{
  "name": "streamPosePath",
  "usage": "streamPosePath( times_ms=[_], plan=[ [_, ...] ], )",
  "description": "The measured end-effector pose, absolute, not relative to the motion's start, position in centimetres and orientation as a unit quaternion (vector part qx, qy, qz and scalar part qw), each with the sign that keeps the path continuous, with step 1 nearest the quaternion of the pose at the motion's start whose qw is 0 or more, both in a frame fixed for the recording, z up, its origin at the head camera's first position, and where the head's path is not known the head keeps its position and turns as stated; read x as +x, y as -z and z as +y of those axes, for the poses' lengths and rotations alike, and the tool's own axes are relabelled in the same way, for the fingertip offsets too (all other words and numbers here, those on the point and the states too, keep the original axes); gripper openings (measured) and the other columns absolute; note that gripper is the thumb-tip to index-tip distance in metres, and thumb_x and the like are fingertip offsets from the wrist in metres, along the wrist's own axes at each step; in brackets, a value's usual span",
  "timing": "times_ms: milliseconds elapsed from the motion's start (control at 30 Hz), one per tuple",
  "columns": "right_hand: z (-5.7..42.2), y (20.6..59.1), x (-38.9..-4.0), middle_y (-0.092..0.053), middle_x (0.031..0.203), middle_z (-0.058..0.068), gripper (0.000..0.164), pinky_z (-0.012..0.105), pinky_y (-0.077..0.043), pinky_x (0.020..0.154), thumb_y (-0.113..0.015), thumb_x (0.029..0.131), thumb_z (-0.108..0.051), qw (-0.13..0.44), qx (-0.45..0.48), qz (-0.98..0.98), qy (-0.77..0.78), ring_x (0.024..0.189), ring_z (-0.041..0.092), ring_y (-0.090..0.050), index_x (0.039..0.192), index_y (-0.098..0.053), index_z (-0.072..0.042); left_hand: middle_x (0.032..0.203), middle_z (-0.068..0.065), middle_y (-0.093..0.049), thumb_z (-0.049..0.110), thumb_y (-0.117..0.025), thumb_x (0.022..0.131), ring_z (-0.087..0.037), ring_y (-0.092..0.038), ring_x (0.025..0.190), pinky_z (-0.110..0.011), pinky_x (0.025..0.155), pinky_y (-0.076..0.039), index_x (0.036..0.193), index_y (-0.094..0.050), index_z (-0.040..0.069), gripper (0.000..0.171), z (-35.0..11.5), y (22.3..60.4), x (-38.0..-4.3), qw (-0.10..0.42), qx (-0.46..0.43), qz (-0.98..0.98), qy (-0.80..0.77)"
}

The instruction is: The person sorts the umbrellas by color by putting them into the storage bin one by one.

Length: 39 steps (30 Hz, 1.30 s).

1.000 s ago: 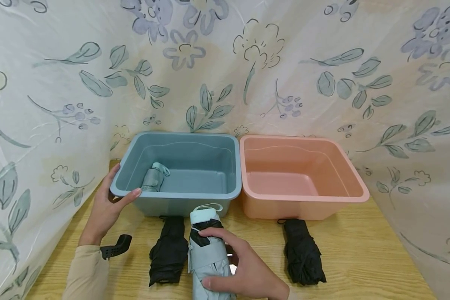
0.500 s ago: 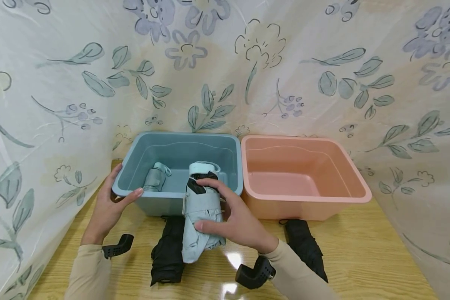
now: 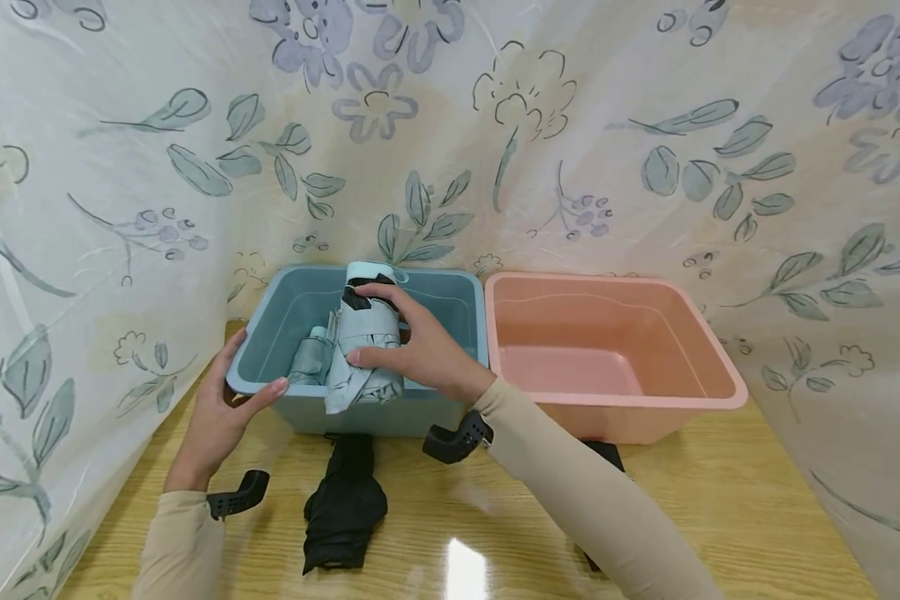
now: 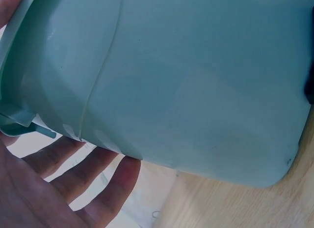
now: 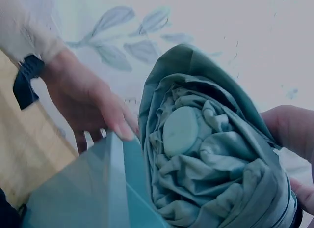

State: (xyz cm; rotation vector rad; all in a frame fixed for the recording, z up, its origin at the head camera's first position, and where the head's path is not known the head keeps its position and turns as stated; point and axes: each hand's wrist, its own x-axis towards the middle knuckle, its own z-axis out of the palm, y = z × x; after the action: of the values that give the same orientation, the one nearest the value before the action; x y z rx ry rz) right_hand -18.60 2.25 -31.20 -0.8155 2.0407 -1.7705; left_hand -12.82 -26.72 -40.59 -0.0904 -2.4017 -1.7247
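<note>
My right hand grips a folded pale-blue umbrella from its right side, over the open top of the blue plastic bin. The umbrella has a light cap and wrist loop at the far end, with black fabric below the cap. Its near end, seen in the right wrist view, shows bunched canopy folds around a round tip. At the bin's front left corner my left hand holds the rim, thumb over the front edge and fingers along the outer side. A smaller grey-blue folded umbrella lies inside the bin.
A pink bin stands right beside the blue one. On the wooden table in front lies a black folded umbrella; another black one is mostly hidden under my right sleeve. Floral sheeting hangs behind and on both sides.
My right hand has carried the pale-blue umbrella up and forward from the table to over the blue bin, shifting left. The left hand stays on the bin's corner.
</note>
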Motion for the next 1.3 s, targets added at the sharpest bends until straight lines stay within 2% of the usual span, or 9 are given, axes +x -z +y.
streamPosePath(
  times_ms=[333, 667, 1067, 1133, 1300],
  plan=[
    [-1.6, 31.9, -23.0, -0.043, 0.147, -0.001, 0.068, 0.037, -0.049, 0.091, -0.079, 0.090, -0.020, 0.188, -0.240, 0.746, 0.592, 0.116, 0.019, -0.054, 0.149, -0.047, -0.030, 0.157, -0.023, -0.029, 0.014, -0.069, 0.097, -0.046, -0.037, 0.133, -0.012, 0.085, -0.042, 0.165, -0.011, 0.024, 0.089, -26.6, 40.5, -12.9, 0.093, -0.029, -0.809, 0.579],
    [-4.3, 33.5, -25.6, -0.038, 0.153, 0.005, 0.067, 0.038, -0.050, 0.086, -0.080, 0.090, -0.022, 0.245, -0.173, 0.766, 0.569, 0.112, 0.020, -0.053, 0.149, -0.049, -0.027, 0.159, -0.022, -0.028, 0.015, -0.070, 0.097, -0.045, -0.037, 0.136, -0.014, 0.086, -0.043, 0.165, -0.011, 0.021, 0.090, -26.7, 40.5, -12.8, 0.088, -0.027, -0.813, 0.575],
    [-5.3, 35.0, -27.1, -0.025, 0.163, 0.009, 0.070, 0.047, -0.041, 0.103, -0.078, 0.090, -0.020, 0.276, -0.173, 0.790, 0.520, 0.132, 0.029, -0.041, 0.153, -0.046, -0.019, 0.160, -0.018, -0.029, 0.016, -0.070, 0.097, -0.043, -0.037, 0.137, -0.022, 0.090, -0.044, 0.165, -0.012, 0.026, 0.090, -26.9, 40.5, -12.9, 0.087, -0.025, -0.814, 0.574],
    [-5.4, 35.1, -27.2, -0.023, 0.164, 0.009, 0.071, 0.049, -0.041, 0.104, -0.077, 0.091, -0.019, 0.288, -0.176, 0.790, 0.512, 0.134, 0.031, -0.040, 0.154, -0.045, -0.018, 0.160, -0.018, -0.029, 0.017, -0.070, 0.097, -0.043, -0.037, 0.137, -0.022, 0.090, -0.045, 0.165, -0.012, 0.027, 0.090, -26.9, 40.6, -12.9, 0.088, -0.027, -0.814, 0.573],
    [-5.9, 35.8, -27.6, -0.022, 0.164, 0.009, 0.071, 0.051, -0.050, 0.095, -0.076, 0.091, -0.015, 0.322, -0.170, 0.787, 0.499, 0.133, 0.035, -0.044, 0.155, -0.044, -0.016, 0.159, -0.018, -0.029, 0.016, -0.070, 0.097, -0.043, -0.037, 0.137, -0.020, 0.090, -0.044, 0.164, -0.012, 0.029, 0.090, -26.9, 40.6, -12.9, 0.089, -0.031, -0.812, 0.576]
  ],
)
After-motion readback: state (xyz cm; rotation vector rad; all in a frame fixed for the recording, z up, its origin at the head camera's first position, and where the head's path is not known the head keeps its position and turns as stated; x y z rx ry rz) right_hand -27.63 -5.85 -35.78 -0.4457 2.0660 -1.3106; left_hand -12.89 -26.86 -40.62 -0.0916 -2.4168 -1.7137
